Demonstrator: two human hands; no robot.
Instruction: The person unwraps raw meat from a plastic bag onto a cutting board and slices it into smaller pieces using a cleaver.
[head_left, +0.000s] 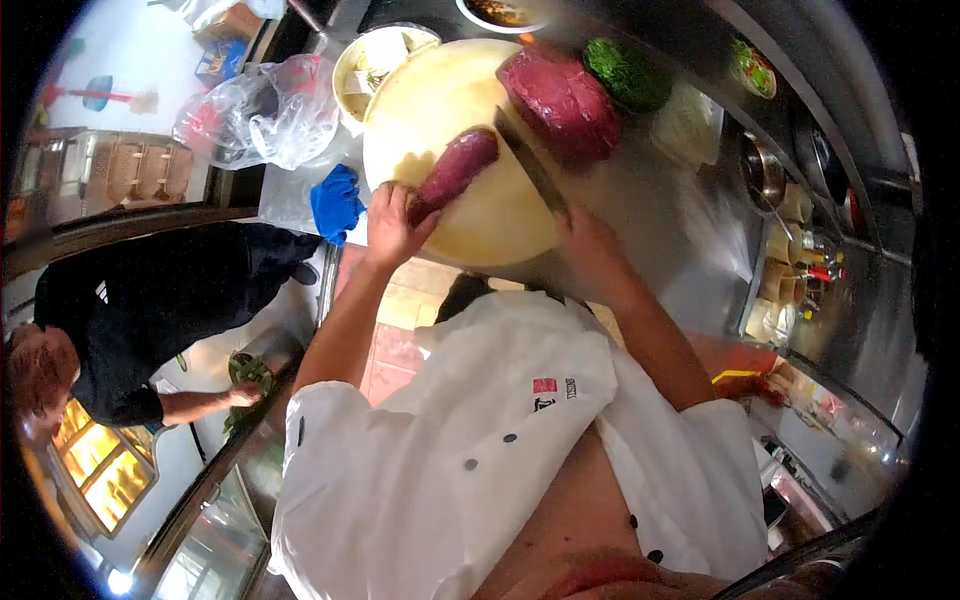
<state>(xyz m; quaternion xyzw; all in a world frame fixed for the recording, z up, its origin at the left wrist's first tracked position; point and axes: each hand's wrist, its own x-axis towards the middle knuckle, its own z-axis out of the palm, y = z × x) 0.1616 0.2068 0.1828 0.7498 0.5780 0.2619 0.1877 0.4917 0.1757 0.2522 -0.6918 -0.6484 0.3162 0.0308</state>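
A long piece of raw red meat lies slantwise on a round, pale yellow cutting board. My left hand is closed on the near end of this meat. In my right hand, slightly blurred, is a kitchen knife. Its dark blade points away from me over the right part of the board, a little apart from the long piece's far end. Close beyond the blade sits a large chunk of raw meat, at the board's upper right edge.
Leafy greens lie beside the large chunk. At the board's upper left are a bowl, a clear plastic bag and a blue cloth. A co-worker in black handles greens at left. Bottles and containers stand right.
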